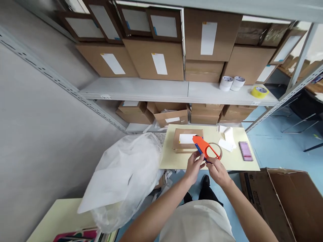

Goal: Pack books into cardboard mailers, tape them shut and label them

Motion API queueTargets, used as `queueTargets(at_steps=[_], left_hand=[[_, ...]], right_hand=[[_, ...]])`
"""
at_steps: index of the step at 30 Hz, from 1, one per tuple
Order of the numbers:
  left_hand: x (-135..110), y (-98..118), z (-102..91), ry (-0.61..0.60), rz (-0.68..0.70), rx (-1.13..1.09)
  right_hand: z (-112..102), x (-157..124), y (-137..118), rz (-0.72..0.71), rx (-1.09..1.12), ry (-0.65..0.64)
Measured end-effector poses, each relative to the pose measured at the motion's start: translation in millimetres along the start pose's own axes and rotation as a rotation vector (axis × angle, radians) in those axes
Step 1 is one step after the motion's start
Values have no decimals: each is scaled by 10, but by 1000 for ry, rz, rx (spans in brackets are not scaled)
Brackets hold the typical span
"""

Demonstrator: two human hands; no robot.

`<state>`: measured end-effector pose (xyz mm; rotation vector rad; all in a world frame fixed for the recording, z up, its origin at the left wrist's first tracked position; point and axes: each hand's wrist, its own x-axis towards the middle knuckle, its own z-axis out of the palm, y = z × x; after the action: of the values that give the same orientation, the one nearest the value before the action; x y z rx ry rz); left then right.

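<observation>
Both my hands are on an orange and blue tape dispenser [200, 142], raised above the front of a small cream table. My left hand [193, 168] pinches its lower blue edge, thumb and fingers closed on it. The fingers of my right hand [218, 170] are wrapped round its near end. A tan ring that looks like a tape roll [221, 154] shows beside the dispenser's frame; whether it is mounted there I cannot tell. Just behind, a closed cardboard box [177, 136] with a white label lies on the table, partly covered by the dispenser.
The cream table [166, 161] also bears white papers [229, 136] and a blurred purple item [245, 151]. A shelf [141, 88] with boxes and tape rolls stands behind. White plastic wrapping [123, 168] bulges at the left; an open carton [262, 195] stands at the right.
</observation>
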<state>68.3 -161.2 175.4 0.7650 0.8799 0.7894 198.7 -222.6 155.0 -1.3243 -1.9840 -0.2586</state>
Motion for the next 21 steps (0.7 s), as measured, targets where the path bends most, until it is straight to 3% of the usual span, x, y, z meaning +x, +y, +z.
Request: queueTargets(at_steps=[3,8,11,14,16,21], left_hand=[[102,86,112,86,-29,-54],[446,267,355,128,54,38],[750,477,474,112,140,151],[1089,745,559,70,326,337],[1322,920,635,48,433,410],[1963,1277,963,23,536,338]], right_hand=[[-68,96,119,-114,-32,-44],[-145,172,422,-217,-179,-26],[-187,226,700,-73,-327,56],[-219,415,1090,72,-295,96],[-225,629,1388,108,-184,104],[-183,1352,2115,252,-1,138]])
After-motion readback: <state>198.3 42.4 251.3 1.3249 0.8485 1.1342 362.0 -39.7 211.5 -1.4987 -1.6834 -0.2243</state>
